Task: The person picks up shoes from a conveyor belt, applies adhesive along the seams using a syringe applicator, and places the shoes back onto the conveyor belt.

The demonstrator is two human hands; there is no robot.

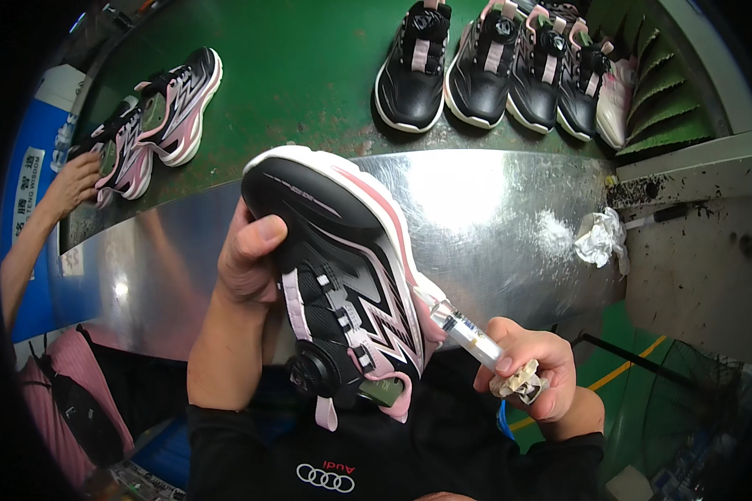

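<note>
My left hand [252,255] grips the toe end of a black sneaker [355,250] with pink and white trim, thumb on the upper. The shoe is tilted, with its toe up and away and its heel toward me. A black round dial [316,367] sits near the collar. In my right hand [547,363] is a clear syringe [470,332], its tip at the pink-and-white sole edge near the heel; I cannot tell whether it touches. A crumpled, crusted whitish wad [520,384] covers the syringe's rear end, partly hidden by my fingers.
Several black sneakers [411,75] stand in a row at the far right, beside a green fringed curtain [664,88]. Crumpled white paper [602,238] and white powder lie on the metal worktop [510,275]. At left, another person's hand [75,184] touches a shoe beside another sneaker [184,108].
</note>
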